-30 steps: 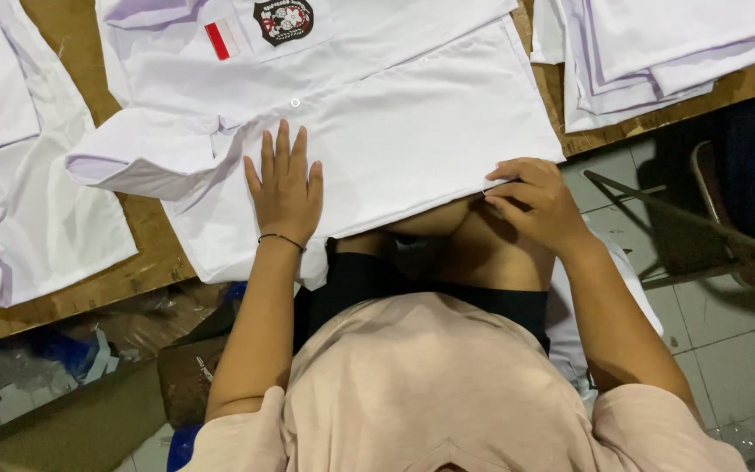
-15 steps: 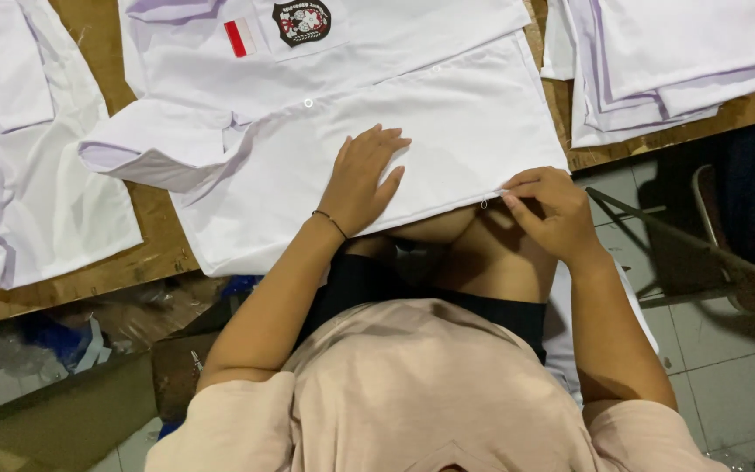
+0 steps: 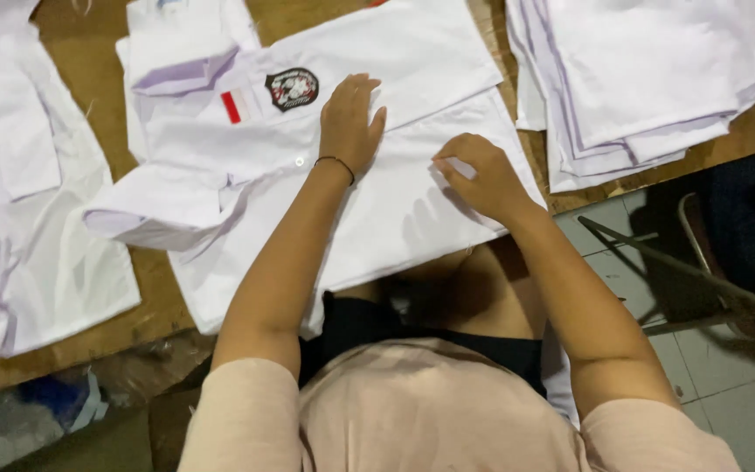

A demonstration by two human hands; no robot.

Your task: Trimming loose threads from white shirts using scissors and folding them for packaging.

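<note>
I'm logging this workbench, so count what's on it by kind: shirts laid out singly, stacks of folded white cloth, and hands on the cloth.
White shirt with chest badge under the hands: 1
White garments spread at the left: 1 cluster, pieces cannot be told apart
Stack of folded white cloth: 1
Hands on the shirt: 2, left hand and right hand
Total: 5

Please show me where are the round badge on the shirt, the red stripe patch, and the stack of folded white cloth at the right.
round badge [image 3: 292,88], head view, centre of the dark emblem.
red stripe patch [image 3: 232,107], head view, middle of the red bar.
stack of folded white cloth [image 3: 648,70], head view, top sheet's flat middle.
</note>
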